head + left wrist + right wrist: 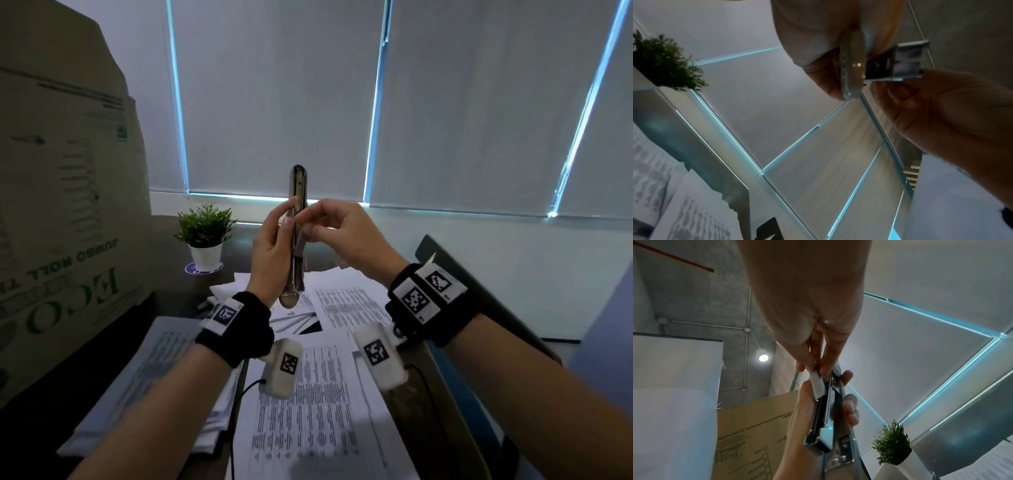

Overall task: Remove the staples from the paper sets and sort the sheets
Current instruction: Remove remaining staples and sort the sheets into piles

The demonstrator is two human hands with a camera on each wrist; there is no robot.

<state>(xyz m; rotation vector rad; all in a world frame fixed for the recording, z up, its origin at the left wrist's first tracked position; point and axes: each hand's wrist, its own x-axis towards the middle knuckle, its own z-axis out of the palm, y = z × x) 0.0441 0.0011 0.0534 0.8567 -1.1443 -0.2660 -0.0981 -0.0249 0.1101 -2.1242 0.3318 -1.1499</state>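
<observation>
My left hand (281, 229) grips a metal stapler (297, 192) and holds it upright above the desk with its arm swung open. Thumb and forefinger of my right hand (306, 219) pinch a short silver strip of staples (816, 387) at the stapler's open magazine (823, 410). In the left wrist view the stapler (852, 65) shows end-on, with the right hand (941, 113) beside it. Printed sheets (308, 394) lie spread on the desk below my wrists. A thicker stack of paper (154, 370) lies to their left.
A large cardboard box (61, 205) stands at the left. A small potted plant (205, 236) sits at the back of the desk before the closed window blinds (281, 102). A dark flat panel (479, 291) leans at the right.
</observation>
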